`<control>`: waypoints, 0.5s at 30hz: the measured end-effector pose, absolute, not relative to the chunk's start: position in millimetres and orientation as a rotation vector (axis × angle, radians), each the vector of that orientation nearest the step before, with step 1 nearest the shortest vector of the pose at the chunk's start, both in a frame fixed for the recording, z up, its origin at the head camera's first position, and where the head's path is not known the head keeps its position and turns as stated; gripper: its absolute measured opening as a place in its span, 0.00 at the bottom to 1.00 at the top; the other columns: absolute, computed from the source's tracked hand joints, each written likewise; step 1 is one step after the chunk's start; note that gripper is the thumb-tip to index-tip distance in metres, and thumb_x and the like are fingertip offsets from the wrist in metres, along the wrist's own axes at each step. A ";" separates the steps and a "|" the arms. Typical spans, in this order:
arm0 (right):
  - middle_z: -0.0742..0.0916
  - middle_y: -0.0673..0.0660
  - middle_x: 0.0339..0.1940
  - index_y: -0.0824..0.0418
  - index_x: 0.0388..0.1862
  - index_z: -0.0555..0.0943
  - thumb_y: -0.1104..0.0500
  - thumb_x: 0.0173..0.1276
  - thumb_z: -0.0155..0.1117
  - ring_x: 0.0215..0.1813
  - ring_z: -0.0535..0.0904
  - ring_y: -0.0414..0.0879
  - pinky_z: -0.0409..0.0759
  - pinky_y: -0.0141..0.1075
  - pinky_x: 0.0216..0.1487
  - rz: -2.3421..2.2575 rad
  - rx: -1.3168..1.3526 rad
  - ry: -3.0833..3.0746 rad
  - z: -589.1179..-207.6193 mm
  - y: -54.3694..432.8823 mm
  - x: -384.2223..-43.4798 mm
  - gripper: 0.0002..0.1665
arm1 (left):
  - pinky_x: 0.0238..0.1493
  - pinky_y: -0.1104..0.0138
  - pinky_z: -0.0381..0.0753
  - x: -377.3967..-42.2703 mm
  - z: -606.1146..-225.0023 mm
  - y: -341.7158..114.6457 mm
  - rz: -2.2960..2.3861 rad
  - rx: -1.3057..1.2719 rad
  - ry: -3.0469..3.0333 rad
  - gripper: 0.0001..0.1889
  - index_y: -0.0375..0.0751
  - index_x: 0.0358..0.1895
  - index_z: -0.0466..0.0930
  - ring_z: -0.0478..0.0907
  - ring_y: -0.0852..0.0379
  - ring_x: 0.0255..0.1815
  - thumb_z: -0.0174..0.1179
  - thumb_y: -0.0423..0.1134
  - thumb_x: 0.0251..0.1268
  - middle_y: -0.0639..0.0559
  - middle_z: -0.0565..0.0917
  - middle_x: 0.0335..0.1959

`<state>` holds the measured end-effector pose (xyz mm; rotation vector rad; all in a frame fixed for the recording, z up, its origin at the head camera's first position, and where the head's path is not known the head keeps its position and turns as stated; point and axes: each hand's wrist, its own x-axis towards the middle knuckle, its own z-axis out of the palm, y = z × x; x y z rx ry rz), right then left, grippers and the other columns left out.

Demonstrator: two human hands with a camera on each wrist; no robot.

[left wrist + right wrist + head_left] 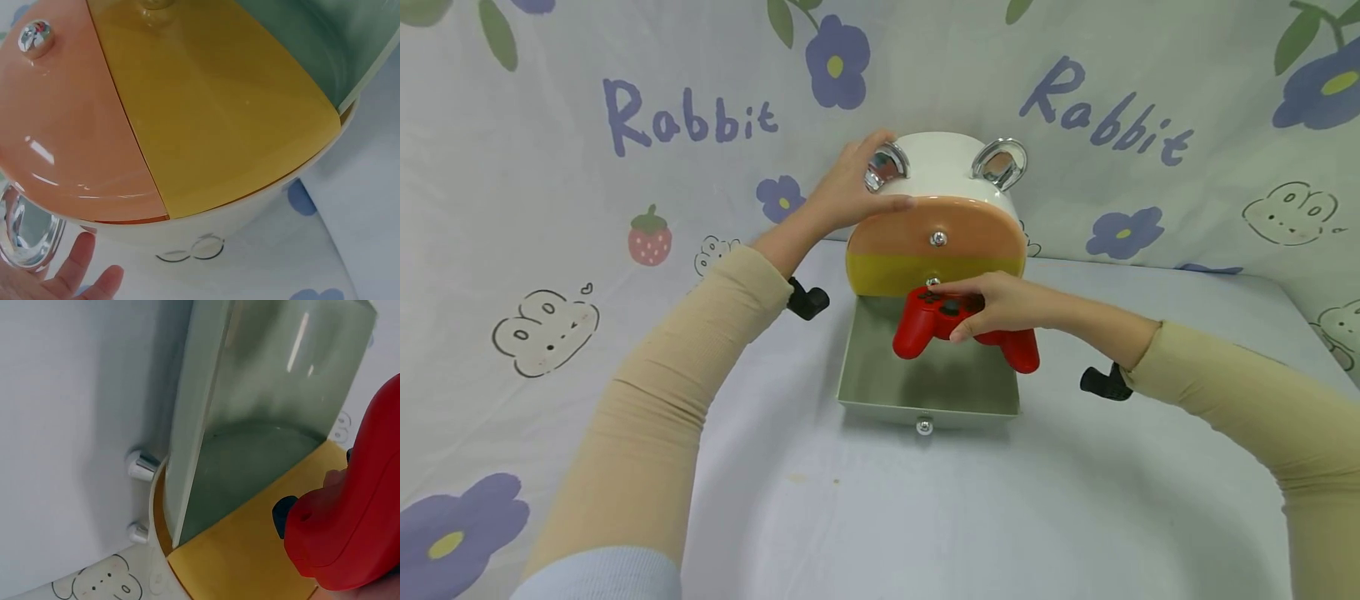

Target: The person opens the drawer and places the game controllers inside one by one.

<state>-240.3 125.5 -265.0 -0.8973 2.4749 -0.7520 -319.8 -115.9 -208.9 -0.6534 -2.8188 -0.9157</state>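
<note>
My right hand [1000,304] grips a red game controller [915,327] by its middle, fingers over the top and thumb at the front. The controller is over the pulled-out green bottom drawer [880,375] of a small rounded cabinet [940,162]. In the right wrist view the controller [350,512] fills the right side, and the drawer's inside shows behind it. At the cabinet's upper left, my left hand [853,183] holds the silver ear-like handle [895,158], its thumb lying along the white top edge. The orange drawer [895,225] and the yellow drawer [887,271] are closed.
A second silver handle [1011,158] is on the cabinet's right. A small knob [924,427] sticks out from the drawer front. Short silver feet [142,465] lift the cabinet. Behind it hangs a white cloth [700,192] printed with flowers and rabbits.
</note>
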 end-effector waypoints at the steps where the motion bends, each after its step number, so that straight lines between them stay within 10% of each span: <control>1: 0.80 0.54 0.48 0.50 0.67 0.66 0.48 0.54 0.69 0.49 0.73 0.49 0.73 0.40 0.43 -0.742 -0.897 2.472 -266.1 123.0 -241.2 0.41 | 0.63 0.56 0.62 -320.0 -208.9 -115.8 -0.914 -0.657 -2.816 0.44 0.52 0.67 0.53 0.57 0.52 0.62 0.65 0.57 0.47 0.45 0.61 0.63; 15: 0.81 0.54 0.48 0.53 0.67 0.66 0.47 0.54 0.69 0.49 0.71 0.47 0.70 0.38 0.45 -0.669 -0.970 2.396 -299.6 97.4 -250.0 0.41 | 0.63 0.56 0.62 -320.0 -208.4 -116.2 -0.895 -0.631 -2.839 0.45 0.54 0.68 0.52 0.58 0.53 0.62 0.65 0.58 0.47 0.47 0.59 0.65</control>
